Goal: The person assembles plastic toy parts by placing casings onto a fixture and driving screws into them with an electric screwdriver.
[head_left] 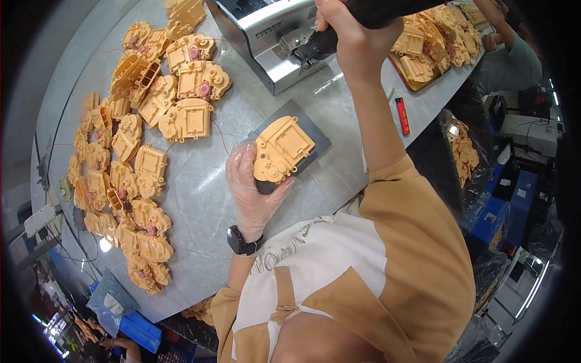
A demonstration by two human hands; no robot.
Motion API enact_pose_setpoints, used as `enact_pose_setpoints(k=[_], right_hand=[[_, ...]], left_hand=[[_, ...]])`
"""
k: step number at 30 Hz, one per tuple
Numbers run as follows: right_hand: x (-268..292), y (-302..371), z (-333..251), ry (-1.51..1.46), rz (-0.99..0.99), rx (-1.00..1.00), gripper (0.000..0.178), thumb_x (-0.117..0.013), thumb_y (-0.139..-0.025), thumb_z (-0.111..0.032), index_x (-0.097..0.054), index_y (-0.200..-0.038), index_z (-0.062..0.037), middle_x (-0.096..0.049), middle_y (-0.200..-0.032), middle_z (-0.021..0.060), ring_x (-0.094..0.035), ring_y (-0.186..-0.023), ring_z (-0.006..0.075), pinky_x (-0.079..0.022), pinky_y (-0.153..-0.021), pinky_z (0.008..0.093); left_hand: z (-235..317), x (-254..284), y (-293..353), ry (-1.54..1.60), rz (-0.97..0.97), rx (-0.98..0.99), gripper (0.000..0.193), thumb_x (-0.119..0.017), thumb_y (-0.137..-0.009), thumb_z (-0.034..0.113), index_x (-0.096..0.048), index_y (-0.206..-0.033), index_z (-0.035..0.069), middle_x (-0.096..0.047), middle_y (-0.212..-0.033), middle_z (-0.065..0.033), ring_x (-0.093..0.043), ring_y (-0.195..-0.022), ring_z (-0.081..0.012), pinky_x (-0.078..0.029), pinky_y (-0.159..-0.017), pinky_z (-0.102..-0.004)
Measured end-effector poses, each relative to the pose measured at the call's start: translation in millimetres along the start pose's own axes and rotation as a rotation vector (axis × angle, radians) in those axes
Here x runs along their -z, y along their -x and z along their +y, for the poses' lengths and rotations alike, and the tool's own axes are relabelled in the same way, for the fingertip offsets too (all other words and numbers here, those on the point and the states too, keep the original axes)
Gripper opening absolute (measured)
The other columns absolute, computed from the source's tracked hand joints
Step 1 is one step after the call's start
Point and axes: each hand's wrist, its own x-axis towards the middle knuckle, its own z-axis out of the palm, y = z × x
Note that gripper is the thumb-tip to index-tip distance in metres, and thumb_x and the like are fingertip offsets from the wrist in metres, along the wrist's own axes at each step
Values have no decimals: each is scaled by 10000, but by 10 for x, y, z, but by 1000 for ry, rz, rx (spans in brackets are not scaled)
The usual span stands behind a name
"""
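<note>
My left hand, in a clear plastic glove, grips a yellow-orange plastic housing by its left and near edges. The housing lies on a dark grey pad on the table, its square recess facing up. Farther off, my bare right hand is closed around a black electric screwdriver, which runs out of the top of the picture. The tool's lower end is at the front of a white and black screw feeder; its tip cannot be made out there.
Many similar housings, some with red wires, cover the left of the grey table. A red lighter lies right of my right forearm. Beyond it stands a tray heaped with housings. Another person is at the far right.
</note>
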Motion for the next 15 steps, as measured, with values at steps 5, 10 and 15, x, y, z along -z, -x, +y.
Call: enact_pose_setpoints(k=[5, 10, 15], right_hand=[[-68, 21, -108, 364, 148, -287, 349, -601, -721, 64, -460, -1038, 27, -542, -622, 2, -507, -488, 75, -398, -483, 192], [152, 37, 5, 567, -138, -109, 343, -598, -725, 61, -470, -1038, 4, -584, -571, 46, -530, -454, 91, -441, -488, 210], [-87, 133, -328, 516, 88, -365, 345, -598, -731, 52, -463, -1048, 34, -517, -608, -5, -501, -487, 76, -397, -486, 200]], left_hand=[[10, 21, -13, -22, -1, 7, 869, -825, -526, 187, -387, -1269, 81, -480, -1193, -133, -437, -1133, -322, -326, -965, -432], [32, 41, -23, -26, -14, 1, 849, -832, -550, 173, -403, -1273, 49, -452, -1225, -145, -432, -1146, -301, -345, -977, -390], [40, 51, 7, -55, -3, -9, 848, -828, -551, 183, -401, -1271, 47, -464, -1209, -151, -435, -1137, -316, -350, -966, -402]])
